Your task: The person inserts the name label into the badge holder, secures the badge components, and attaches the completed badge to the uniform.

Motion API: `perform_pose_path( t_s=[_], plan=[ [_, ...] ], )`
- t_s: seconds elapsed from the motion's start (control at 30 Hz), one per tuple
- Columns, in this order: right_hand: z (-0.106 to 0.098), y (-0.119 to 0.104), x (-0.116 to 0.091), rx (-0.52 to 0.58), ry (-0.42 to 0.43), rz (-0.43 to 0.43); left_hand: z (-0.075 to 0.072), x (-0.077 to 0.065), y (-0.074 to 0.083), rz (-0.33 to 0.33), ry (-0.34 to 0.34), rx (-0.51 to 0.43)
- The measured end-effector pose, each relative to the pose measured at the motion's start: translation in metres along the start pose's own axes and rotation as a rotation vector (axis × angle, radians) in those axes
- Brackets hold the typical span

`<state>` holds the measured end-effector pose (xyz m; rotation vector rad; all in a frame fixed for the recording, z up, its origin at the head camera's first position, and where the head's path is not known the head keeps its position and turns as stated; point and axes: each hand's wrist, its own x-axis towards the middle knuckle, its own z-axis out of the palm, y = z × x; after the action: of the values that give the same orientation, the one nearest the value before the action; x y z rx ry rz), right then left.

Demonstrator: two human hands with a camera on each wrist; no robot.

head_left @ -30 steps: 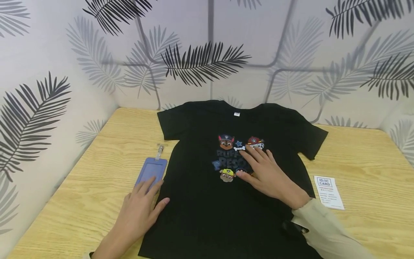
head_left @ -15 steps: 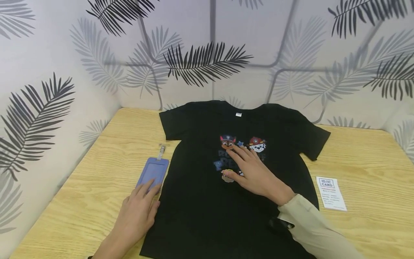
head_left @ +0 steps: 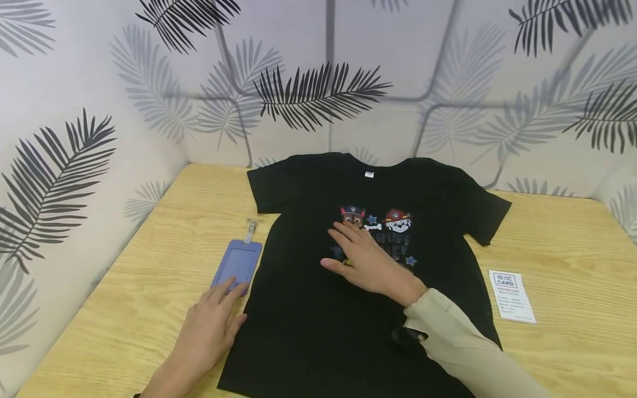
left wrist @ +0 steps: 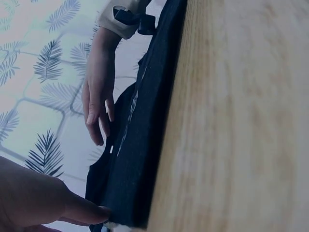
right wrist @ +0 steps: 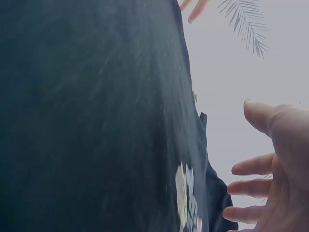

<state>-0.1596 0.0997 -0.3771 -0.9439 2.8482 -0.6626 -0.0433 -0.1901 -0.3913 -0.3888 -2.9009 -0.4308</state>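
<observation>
A black T-shirt point(head_left: 298, 309) with a printed cartoon-dog design point(head_left: 398, 224) lies spread flat, neck towards the wall. My right hand point(head_left: 370, 262) is over the print with its fingers extended, covering part of it. In the right wrist view, a gap shows between that right hand point(right wrist: 285, 169) and the cloth. Left of the shirt lies a blue badge holder point(head_left: 239, 261) with a clear strap and metal clip point(head_left: 251, 228). The fingertips of my left hand point(head_left: 206, 326) are at the holder's lower end, fingers loosely bent, thumb by the shirt's side edge.
A white printed card point(head_left: 512, 297) marked ID/IC CARD lies on the wooden table point(head_left: 567, 260), right of the shirt. Behind and to the left rises a pale leaf-patterned wall covering point(head_left: 298, 50).
My right hand has moved left across the print, uncovering the dog in the red hat. The left thumb has drawn in from the shirt towards the other fingers.
</observation>
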Motion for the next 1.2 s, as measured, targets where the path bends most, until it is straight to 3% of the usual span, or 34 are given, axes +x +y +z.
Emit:
perform_pose_path(
  t_s=[0.6, 1.2],
  plan=[
    [0.019, -0.024, 0.025, 0.108, -0.073, -0.012, -0.003, -0.002, -0.009, -0.028, 0.016, 0.024],
    [0.038, -0.061, 0.053, 0.109, -0.139, -0.027, -0.002, 0.002, -0.013, -0.060, 0.013, 0.002]
  ],
)
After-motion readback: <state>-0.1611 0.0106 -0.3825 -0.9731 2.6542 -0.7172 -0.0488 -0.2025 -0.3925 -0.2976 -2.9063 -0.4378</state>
